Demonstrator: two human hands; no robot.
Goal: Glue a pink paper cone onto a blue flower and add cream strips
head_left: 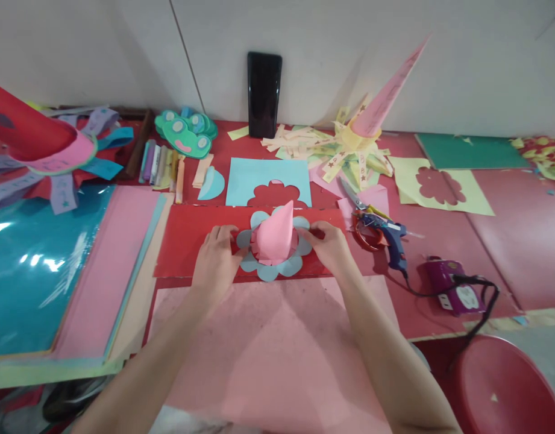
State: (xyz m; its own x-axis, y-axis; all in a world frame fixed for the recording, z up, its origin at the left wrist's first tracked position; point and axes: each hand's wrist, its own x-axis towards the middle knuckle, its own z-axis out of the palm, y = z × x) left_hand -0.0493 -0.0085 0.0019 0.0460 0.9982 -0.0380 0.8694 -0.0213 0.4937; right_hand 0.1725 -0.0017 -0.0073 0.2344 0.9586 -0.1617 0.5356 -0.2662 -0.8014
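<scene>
Pink sheet (268,349) lies at 6 o'clock. Flower (269,273) sits central on red board (180,247), cone (276,235) upon it, tip toward 1. Left hand (216,253) pinches flower's edge at 9; right hand (330,244), likewise, at 3. Glue gun (395,244) farther toward 3. Phone (263,96) at 12.

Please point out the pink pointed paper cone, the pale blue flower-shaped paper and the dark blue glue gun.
Pink pointed paper cone (276,235), head view: middle of its side.
Pale blue flower-shaped paper (268,273), head view: its lowest petal.
Dark blue glue gun (393,237), head view: its body.
</scene>
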